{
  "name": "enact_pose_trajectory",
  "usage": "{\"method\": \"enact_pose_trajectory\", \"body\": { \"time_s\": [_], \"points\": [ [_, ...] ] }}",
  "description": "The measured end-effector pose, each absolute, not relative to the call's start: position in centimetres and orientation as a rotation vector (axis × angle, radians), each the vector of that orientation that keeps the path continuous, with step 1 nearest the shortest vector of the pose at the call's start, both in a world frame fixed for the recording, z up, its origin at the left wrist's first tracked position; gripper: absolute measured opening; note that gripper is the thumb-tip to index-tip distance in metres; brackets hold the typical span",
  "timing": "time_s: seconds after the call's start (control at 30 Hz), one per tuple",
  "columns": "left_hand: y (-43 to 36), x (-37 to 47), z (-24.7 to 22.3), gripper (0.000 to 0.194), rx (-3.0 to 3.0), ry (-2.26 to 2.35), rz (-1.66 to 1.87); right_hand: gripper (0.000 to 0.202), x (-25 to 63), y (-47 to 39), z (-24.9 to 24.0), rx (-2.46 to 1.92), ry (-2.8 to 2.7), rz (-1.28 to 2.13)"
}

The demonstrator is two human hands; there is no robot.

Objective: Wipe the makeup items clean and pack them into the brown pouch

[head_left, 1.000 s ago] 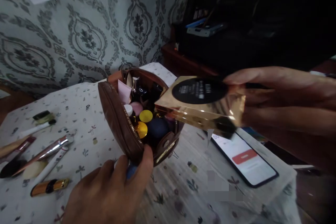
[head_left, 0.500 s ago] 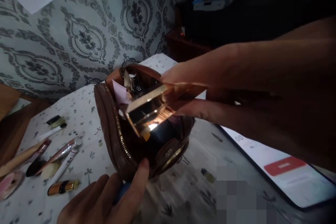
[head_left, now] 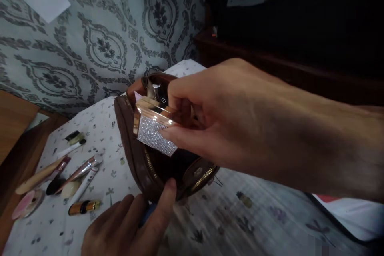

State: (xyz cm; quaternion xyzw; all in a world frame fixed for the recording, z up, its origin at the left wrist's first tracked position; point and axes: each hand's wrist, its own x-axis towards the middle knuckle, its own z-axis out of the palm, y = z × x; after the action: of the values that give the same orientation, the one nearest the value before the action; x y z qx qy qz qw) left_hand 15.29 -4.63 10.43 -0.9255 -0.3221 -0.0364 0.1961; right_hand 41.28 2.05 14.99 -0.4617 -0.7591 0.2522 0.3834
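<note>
My right hand [head_left: 207,116] pinches a sparkly gold-edged case [head_left: 154,134], thumb on its glittering face and fingers on the far side. The case is tilted over the open mouth of a brown zip makeup bag [head_left: 132,152]. At the bag's near edge, my left hand [head_left: 129,224] grips the rim, its thumb over the inside and its fingers curled outside. Inside the bag show a dark bottle with a silver cap [head_left: 157,91] and a corner of pink paper [head_left: 138,97]. The bag's lower inside is in dark shadow.
Left of the bag lie several makeup items, among them a gold and black tube [head_left: 84,207], brushes [head_left: 81,172] and a pink round compact [head_left: 28,204]. A lit phone [head_left: 354,216] is at the right, partly behind my forearm. The patterned wall [head_left: 105,48] stands behind.
My right hand has turned the case so its glittering face now shows, and has shifted it slightly left. My left hand keeps its hold on the bag's rim.
</note>
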Motion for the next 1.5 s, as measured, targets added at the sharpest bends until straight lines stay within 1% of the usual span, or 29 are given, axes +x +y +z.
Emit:
{"method": "enact_pose_trajectory", "body": {
  "time_s": [0.07,0.2,0.33,0.43,0.6,0.8,0.97,1.13,1.27,1.33,1.43,1.5],
  "points": [
    [-4.5,15.2,10.3,0.064,-2.601,-0.871,-0.132,0.024,40.2,1.9,16.3,-1.267,-2.001,0.488],
    [-4.2,15.4,10.4,0.059,-2.616,-0.805,-0.244,0.017,39.6,1.4,17.6,-1.466,-2.062,0.595],
    [-4.1,15.6,10.4,0.052,-2.599,-0.792,-0.247,0.007,39.7,0.5,18.6,-1.589,-2.09,0.549],
    [-4.1,15.7,10.1,0.05,-2.573,-0.795,-0.257,0.006,39.7,0.2,19.0,-1.65,-2.126,0.627],
    [-4.0,16.0,10.0,0.047,-2.598,-0.811,-0.296,0.009,38.7,0.7,18.1,-1.59,-2.278,0.75],
    [-4.0,16.4,10.7,0.034,-2.609,-0.769,-0.38,0.017,36.3,2.0,17.2,-1.577,-2.414,0.866],
    [-3.8,16.6,10.8,0.034,-2.611,-0.749,-0.367,0.033,35.1,2.9,17.3,-1.639,-2.515,0.888],
    [-3.8,16.5,11.0,0.036,-2.6,-0.738,-0.363,0.025,35.0,3.9,16.8,-1.471,-2.633,1.015],
    [-3.8,16.3,10.8,0.038,-2.583,-0.74,-0.321,0.03,35.0,4.5,16.6,-1.468,-2.681,1.004],
    [-3.9,16.3,10.8,0.04,-2.583,-0.744,-0.327,0.032,34.8,4.6,16.7,-1.521,-2.657,1.053],
    [-3.9,16.5,10.8,0.041,-2.603,-0.727,-0.356,0.022,34.2,4.5,17.1,-1.586,-2.598,1.133],
    [-3.9,16.7,10.9,0.042,-2.604,-0.717,-0.371,0.016,33.9,4.2,17.4,-1.638,-2.559,1.122]
  ]
}}
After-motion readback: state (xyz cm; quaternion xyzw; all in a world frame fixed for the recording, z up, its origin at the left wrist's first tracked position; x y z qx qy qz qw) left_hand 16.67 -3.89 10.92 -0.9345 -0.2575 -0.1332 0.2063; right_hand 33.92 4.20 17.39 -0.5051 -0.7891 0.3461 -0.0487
